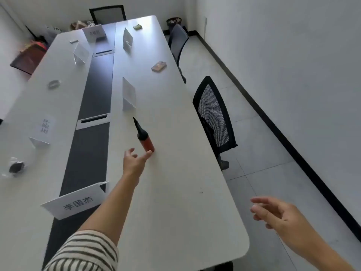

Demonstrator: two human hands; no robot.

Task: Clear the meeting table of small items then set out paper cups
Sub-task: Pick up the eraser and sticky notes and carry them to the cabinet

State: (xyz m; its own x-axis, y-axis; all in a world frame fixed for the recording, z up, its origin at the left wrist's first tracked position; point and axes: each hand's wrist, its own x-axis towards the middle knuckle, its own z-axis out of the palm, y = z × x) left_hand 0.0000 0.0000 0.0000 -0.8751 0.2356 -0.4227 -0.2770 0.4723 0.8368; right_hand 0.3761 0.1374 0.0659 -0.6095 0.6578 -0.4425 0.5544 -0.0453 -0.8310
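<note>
Pump: the pump (143, 137) lies flat on the table (175, 212), on the white part between the dark middle strip (95, 90) and the right edge. Its black tip points to the far end.
Left hand: the left hand (134, 161) has its fingers spread and holds nothing. 1 fingertip is right at the pump's red end; I cannot tell if it touches.
Right hand: the right hand (277, 214) is over the right edge by the near corner, fingers loose and a bit apart, holding nothing.
Feel: I think it is light, hard and round, so it may roll.
Where to hold: the fat red body, not the thin tip.
Count: 1 pump, 6 name cards (76, 202), 1 notepad (159, 66), 1 tape ring (54, 84), 3 chairs (214, 118), 0 paper cups seen.
</note>
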